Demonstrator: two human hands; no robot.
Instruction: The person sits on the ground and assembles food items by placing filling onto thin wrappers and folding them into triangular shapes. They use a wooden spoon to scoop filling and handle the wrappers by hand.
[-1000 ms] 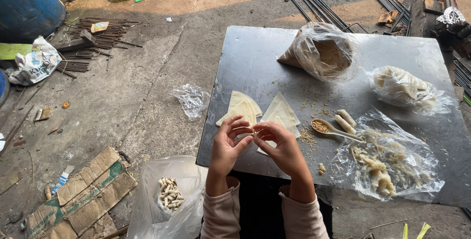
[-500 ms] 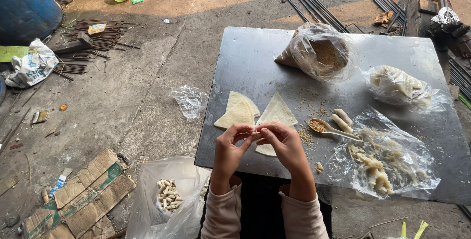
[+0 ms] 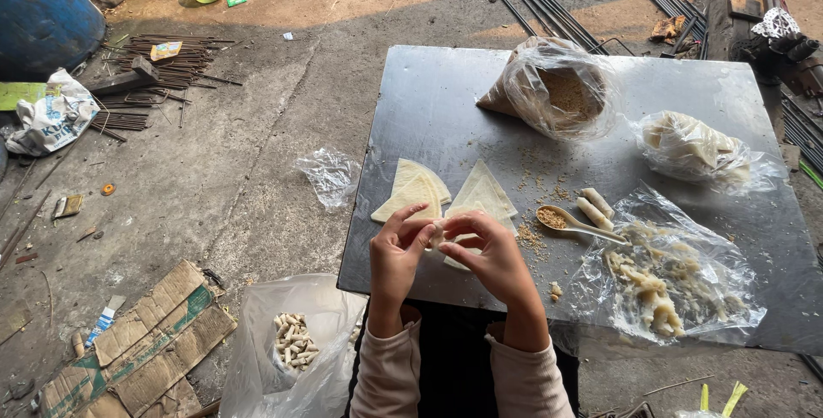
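Since a moment before, both hands had drawn closer together over the near edge of the table (image 3: 446,75). The left hand (image 3: 396,255) and right hand (image 3: 490,257) now met fingertip to fingertip, fingers closed on a small pale roll (image 3: 437,234), which appeared more tightly rolled than earlier. Triangular wrappers (image 3: 420,191) lay just beyond, a spoon (image 3: 566,221) of filling and finished rolls (image 3: 593,205) to the right. The roll was mostly hidden by the fingers; its ends were unclear. A bag (image 3: 291,345) of rolls sat on the floor near the left corner.
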